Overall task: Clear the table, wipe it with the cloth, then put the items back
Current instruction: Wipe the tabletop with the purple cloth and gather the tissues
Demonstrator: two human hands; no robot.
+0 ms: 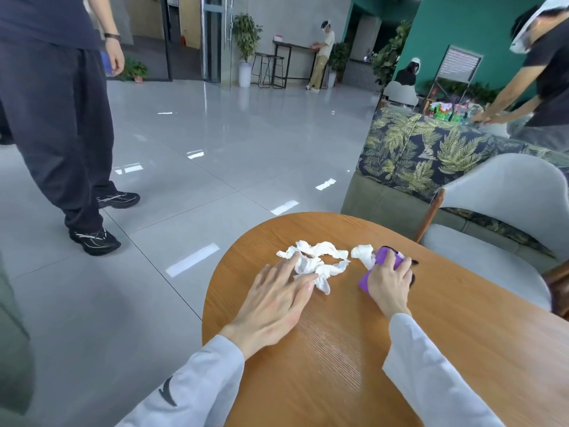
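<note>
The left hand [277, 298] lies flat with its fingers straight and spread, the fingertips [297, 257] resting on the near edge of a loose heap of crumpled white paper tissues [317, 260]. The right hand [389, 280] is curled over a purple cloth [383, 257], gripping it and pressing it onto the round orange-brown wooden table [338, 349]. A smaller crumpled white tissue wad [363, 254] touches the cloth at about ten o'clock of the right hand; a small dark object [414, 261] peeks out past the right fingers at two o'clock, too hidden to identify.

This looks like the clearing step, not yet finished: tissues lie on the tabletop while the cloth is already in hand. The next move, I judge, calls for the left fingers to close and gather the heap, which lies at about one o'clock of that hand, before wiping can cover the surface.

Further out, a grey upholstered chair [498, 211] stands at the table's two o'clock, and a bystander in dark trousers [61, 134] stands at ten o'clock.
</note>
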